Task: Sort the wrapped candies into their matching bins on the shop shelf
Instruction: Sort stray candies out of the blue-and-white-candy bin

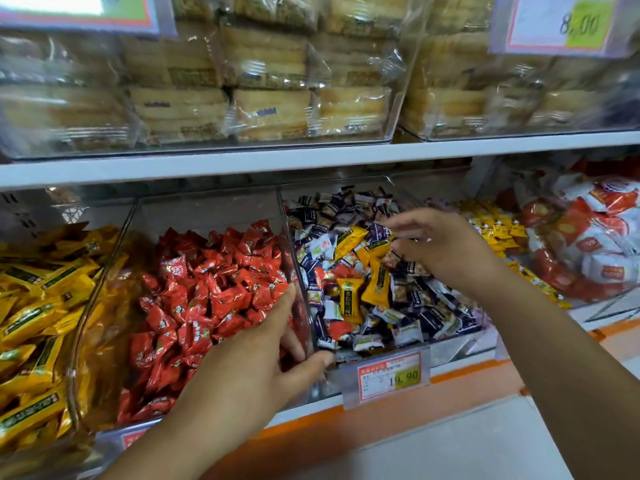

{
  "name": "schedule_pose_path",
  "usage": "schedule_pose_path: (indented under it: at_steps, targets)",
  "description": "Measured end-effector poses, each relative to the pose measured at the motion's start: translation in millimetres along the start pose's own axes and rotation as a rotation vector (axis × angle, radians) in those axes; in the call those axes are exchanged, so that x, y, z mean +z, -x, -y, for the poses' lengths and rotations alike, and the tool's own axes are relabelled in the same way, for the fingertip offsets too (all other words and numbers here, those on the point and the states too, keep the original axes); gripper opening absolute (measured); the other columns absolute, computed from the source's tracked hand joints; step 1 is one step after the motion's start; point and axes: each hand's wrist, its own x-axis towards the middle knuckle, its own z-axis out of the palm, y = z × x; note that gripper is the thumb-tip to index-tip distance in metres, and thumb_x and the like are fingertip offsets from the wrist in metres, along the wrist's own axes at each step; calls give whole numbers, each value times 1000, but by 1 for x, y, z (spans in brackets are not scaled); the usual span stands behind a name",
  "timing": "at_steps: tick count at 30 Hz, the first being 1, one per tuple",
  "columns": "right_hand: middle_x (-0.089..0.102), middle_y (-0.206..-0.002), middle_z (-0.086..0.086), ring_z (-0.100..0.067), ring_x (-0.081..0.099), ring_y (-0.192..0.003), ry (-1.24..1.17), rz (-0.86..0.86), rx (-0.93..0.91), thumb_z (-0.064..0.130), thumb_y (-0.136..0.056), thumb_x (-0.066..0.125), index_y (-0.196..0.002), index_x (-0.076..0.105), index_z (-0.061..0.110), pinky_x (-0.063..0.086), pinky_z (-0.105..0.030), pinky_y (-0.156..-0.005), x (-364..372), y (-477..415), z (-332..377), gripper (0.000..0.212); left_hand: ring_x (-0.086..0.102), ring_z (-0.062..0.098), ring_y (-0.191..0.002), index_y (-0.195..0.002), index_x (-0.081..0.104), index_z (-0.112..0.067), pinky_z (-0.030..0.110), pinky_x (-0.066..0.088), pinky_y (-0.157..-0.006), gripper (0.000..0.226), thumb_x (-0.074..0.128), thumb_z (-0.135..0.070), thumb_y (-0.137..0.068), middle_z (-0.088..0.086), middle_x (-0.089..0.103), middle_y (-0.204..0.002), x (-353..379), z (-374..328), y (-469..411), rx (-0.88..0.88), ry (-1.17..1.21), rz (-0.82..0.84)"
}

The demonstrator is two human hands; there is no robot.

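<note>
Left hand (pixel 263 358), nearest, on a bare forearm: fingers on the red side and thumb on the other, pinching the clear divider wall (pixel 293 261) at its front corner.

Right hand (pixel 446 247): above the mixed bin (pixel 450 346), fingers curved and spread just over the heap. It is blurred, so I cannot tell whether it holds a sweet.

Wrapped candies (pixel 405 306): a jumble of dark blue, white and red pieces in the mixed bin, with several orange-yellow candies (pixel 351 299) lying among them near the middle.

Red candies (pixel 214 282): one colour only, filling the clear bin left of the divider.

Yellow packets (pixel 41 306): heaped in the far-left bin, just beside the red ones.

Price tag (pixel 389 375): red-bordered, clipped at the front of the mixed bin, reading 19.90.

Small yellow sweets (pixel 495 230): right of the mixed bin, partly behind the right hand.

Red-and-white packs (pixel 588 247): piled at the far right.

Shelf board (pixel 311 157): white, running across above the bins.

Pale cake packs (pixel 270 98): in clear wrap, stacked in clear cases on that board.

Price card (pixel 568 26): upper right, hanging before those cases, marked 8.00 on a green patch.

Orange strip (pixel 346 420): along the lower shelf's front edge, below the price tag.

Grey surface (pixel 450 448): below the orange strip, at the bottom between the two forearms.
</note>
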Motion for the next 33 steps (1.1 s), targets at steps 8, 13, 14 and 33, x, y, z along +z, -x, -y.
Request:
schedule_pose_path:
  at_steps: [8,13,14,33]
  targets:
    - [60,-95,18,6,51,-86,379,91,-272,27,-90,66,-106,69,34,35,-4,-67,22,20,24,18,59,-1,-65,-135,-24,-55,22,49,-58,94,35,-79,-66,-34,56,-99,2,2,1,-5,13,-3]
    - [44,-114,6,-15,40,-120,565,307,-190,44,-84,70,-135,50,34,38,-28,-93,51,18,11,56,58,-2,-68,-142,-20,-52,26,51,-64,94,46,-73,-78,-35,56,-97,3,4,1,-4,-5,-35]
    - [44,-113,6,-16,40,-121,554,285,-198,42,-85,69,-132,53,34,38,-27,-92,54,17,9,51,58,-2,-68,-142,-19,-52,25,51,-64,94,46,-73,-78,-35,55,-97,3,4,1,-8,-6,-35]
    - [75,-93,1,-14,70,-88,-279,423,-101,36,-71,71,-95,68,20,54,-31,-85,39,34,49,28,51,1,-85,-112,53,-52,10,38,-68,30,54,-66,-84,-24,51,-95,-2,1,-4,195,197,-391]
